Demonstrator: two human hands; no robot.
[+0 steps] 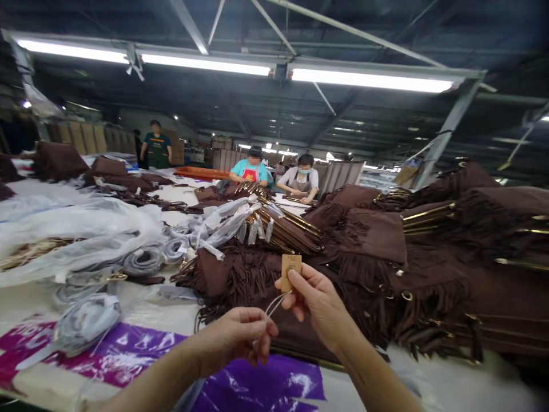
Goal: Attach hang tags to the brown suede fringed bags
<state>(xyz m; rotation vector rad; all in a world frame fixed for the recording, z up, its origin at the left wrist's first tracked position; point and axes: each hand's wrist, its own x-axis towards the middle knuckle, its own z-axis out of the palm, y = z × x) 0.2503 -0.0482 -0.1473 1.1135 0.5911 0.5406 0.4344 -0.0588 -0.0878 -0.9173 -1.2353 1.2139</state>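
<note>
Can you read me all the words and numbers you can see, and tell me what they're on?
I can't read any for sure.
Brown tag in the right hand: tiny print, too small to read.
Magenta plastic: big pale letters, too unclear to read.
Green apron, far away: marks too blurred to read.
Red apron: a mark, also too blurred.

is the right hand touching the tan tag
Touching: the head view shows the right hand pinching the tan tag, its thumb pressed flat on the tag's face.
</note>
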